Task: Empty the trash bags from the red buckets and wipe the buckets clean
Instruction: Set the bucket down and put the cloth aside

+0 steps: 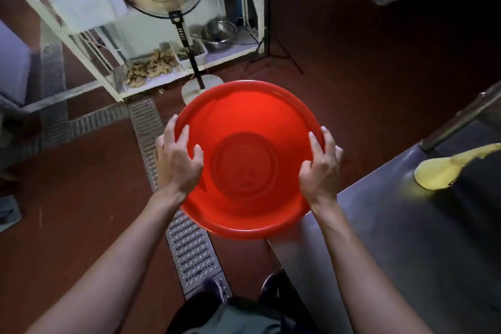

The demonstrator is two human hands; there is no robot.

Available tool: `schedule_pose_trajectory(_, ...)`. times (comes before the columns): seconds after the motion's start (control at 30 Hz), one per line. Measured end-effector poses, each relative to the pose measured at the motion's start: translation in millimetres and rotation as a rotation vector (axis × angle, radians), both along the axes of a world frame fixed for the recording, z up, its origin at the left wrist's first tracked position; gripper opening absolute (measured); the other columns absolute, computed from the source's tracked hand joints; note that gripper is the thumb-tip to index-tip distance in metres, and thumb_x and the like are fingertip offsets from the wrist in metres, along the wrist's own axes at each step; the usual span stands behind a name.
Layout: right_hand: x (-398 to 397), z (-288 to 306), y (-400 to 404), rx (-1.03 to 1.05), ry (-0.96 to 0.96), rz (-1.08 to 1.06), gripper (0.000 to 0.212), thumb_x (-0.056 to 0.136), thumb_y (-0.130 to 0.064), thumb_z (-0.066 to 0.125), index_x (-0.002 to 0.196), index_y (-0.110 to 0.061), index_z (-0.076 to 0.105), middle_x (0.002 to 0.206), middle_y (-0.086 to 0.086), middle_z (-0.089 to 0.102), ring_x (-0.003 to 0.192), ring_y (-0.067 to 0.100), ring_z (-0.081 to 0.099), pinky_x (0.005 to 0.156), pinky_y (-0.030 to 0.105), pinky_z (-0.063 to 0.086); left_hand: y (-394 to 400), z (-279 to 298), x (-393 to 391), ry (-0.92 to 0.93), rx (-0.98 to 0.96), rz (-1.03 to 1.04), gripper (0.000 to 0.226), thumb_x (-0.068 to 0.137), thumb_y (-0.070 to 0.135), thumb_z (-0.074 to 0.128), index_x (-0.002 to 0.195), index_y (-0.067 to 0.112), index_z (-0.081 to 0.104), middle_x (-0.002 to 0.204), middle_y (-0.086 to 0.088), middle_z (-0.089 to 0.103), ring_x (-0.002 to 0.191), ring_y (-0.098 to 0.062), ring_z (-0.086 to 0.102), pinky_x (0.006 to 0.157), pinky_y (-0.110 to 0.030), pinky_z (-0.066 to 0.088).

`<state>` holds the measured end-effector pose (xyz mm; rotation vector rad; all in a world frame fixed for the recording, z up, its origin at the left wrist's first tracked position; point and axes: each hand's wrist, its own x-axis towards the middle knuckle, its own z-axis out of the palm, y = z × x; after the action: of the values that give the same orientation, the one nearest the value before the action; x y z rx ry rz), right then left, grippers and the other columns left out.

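Red bucket [248, 144] at frame center, mouth toward the camera, nothing inside, held over the floor drain [189, 249] beside the steel counter [406, 238]. Both forearms reach up from the bottom edge. Left hand [179, 160] and right hand [321, 168] grip opposite rims, fingers curled inside.

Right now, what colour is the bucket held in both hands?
Red, inside and on the rim: the bucket, seen in the head view.
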<state>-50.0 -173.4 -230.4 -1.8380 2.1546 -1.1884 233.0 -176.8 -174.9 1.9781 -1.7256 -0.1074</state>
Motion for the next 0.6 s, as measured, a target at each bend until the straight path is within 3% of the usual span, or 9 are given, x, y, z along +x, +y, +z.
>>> schedule_pose_trajectory(0.1, -6, -15, -15, 0.031, -0.011, -0.066, 0.072, 0.067, 0.014, 0.052, 0.135, -0.005, 0.062, 0.150, 0.018, 0.048, 0.110, 0.036, 0.048, 0.102, 0.036, 0.038, -33, -15, -7, -0.012, 0.048, -0.046, 0.054, 0.095, 0.021, 0.063, 0.145, 0.001, 0.055, 0.165, -0.009, 0.031, 0.136, -0.044, 0.041, 0.112, -0.060, 0.038)
schedule_pose_trajectory(0.23, -9, -33, -39, 0.076, -0.021, -0.126, 0.069, 0.070, 0.014, 0.051, 0.136, -0.005, 0.062, 0.152, 0.016, 0.046, 0.113, 0.032, 0.045, 0.103, 0.043, 0.046, -79, -33, -12, 0.004, 0.094, -0.117, 0.054, 0.095, 0.021, 0.064, 0.145, 0.002, 0.055, 0.166, -0.008, 0.030, 0.136, -0.042, 0.041, 0.110, -0.061, 0.039)
schedule_pose_trajectory(0.6, 38, -53, -141, 0.224, 0.090, -0.326, 0.064, 0.077, 0.005, 0.057, 0.139, -0.008, 0.059, 0.155, 0.014, 0.042, 0.117, 0.036, 0.046, 0.105, 0.045, 0.045, -249, -67, 22, 0.031, 0.193, -0.358, 0.055, 0.094, 0.019, 0.066, 0.146, 0.002, 0.055, 0.166, -0.011, 0.030, 0.132, -0.044, 0.044, 0.104, -0.062, 0.041)
